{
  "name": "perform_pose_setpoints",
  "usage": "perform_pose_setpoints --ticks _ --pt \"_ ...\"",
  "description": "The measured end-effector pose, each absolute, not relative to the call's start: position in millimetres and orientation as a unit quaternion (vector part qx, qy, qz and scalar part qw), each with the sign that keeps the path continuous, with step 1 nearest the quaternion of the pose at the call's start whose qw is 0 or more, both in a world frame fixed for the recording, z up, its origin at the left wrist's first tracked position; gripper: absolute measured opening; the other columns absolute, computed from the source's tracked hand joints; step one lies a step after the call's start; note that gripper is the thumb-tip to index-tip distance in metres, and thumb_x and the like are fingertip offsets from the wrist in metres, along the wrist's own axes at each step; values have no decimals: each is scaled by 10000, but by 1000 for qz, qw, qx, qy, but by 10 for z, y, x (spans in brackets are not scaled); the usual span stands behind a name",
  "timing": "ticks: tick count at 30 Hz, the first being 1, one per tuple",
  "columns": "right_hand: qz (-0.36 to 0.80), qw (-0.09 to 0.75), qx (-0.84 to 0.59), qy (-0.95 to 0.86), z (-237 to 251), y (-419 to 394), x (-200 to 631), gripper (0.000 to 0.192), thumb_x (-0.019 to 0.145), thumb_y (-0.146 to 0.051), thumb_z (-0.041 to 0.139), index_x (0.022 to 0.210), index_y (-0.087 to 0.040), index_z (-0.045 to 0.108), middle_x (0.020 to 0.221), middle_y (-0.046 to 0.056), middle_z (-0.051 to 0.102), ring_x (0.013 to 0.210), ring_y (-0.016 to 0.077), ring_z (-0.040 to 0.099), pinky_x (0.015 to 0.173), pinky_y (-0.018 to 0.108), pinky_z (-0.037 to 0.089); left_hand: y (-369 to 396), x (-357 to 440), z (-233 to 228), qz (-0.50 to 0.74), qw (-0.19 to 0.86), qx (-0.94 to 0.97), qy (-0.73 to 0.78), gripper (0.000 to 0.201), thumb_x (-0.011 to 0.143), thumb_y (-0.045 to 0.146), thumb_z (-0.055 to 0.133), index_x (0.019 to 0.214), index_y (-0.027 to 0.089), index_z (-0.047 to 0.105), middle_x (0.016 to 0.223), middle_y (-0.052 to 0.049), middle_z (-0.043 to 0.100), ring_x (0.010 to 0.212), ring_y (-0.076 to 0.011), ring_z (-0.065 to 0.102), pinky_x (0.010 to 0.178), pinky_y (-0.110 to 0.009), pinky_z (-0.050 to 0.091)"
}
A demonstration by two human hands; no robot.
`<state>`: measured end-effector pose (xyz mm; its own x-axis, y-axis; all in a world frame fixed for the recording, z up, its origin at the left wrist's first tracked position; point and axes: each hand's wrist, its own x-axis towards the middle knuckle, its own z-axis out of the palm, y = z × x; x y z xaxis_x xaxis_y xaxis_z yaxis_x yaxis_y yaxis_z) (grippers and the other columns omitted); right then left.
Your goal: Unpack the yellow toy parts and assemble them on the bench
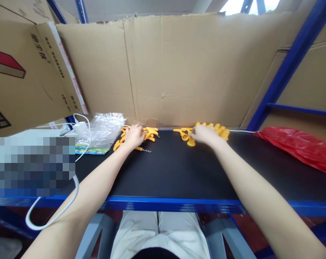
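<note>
Lap (137, 233): pale trousers being seen below blue front rail (173, 204), nearest cam.
L hand (134, 136): being laid over L yellow pcs (151, 132); fingers being bent among them; clamped on one or not, can't tell.
R hand (204, 133): being placed at R yellow pcs (223, 132), fingertips being seen close tog. by cup-shaped pc (191, 142); pinched or not, can't tell.
Yellow pcs, placing: being set as 2 groups at rear of black worktop (173, 169); metal spirals being shown in L group. Prob. being split so shapes aren't being mixed.
Edges: rear being bounded by cardboard panel (195, 72), L by clear plastic bag (106, 126), R by red bag (295, 144).
Room: sideways & fwd travel being allowed betw. groups and to rail; rear travel being blocked by panel.
Cable (76, 187): being looped across L forearm (98, 183) in view; contact can't be told; snag being judged poss.
</note>
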<state>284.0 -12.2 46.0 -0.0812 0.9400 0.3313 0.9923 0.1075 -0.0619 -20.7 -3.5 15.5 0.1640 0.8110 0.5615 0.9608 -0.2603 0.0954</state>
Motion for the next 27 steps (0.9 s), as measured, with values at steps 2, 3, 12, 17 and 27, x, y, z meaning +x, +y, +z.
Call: perform_pose_setpoints --ticks 2,3,12,17,27 --pt "-56 150 -644 -748 473 -176 2759 204 769 -369 609 677 -203 683 747 130 678 826 318 632 809 533 419 -44 -183 151 -264 146 -759 -577 181 830 284 468 842 192 624 1065 -91 615 1042 -252 524 894 -430 362" --pt "-43 153 -633 -758 473 -197 2720 189 780 -354 596 709 -207 691 766 119 686 814 304 636 808 514 428 -47 -171 144 -261 147 -764 -571 183 830 295 474 811 196 627 1092 -86 607 1059 -253 514 910 -440 349" --pt "9 179 -529 -829 388 -195 2600 239 821 -290 534 991 -201 677 982 75 699 869 226 643 800 355 472 -41 -132 101 -230 128 -758 -597 134 765 271 543 686 192 617 1160 -83 587 1139 -293 459 904 -475 343" --pt "-15 164 -533 -830 381 -193 2605 266 832 -292 523 1028 -183 665 1002 82 694 889 228 643 807 348 466 -53 -133 161 -283 122 -731 -609 128 780 277 533 844 185 595 942 -90 665 954 -254 573 859 -428 372" --pt "-35 133 -533 -835 368 -190 2603 304 844 -305 519 1087 -167 636 1025 77 688 916 215 641 808 304 462 -91 -106 210 -422 0 -715 -557 284 814 218 461 1018 193 656 746 -54 687 736 -202 638 746 -342 470"
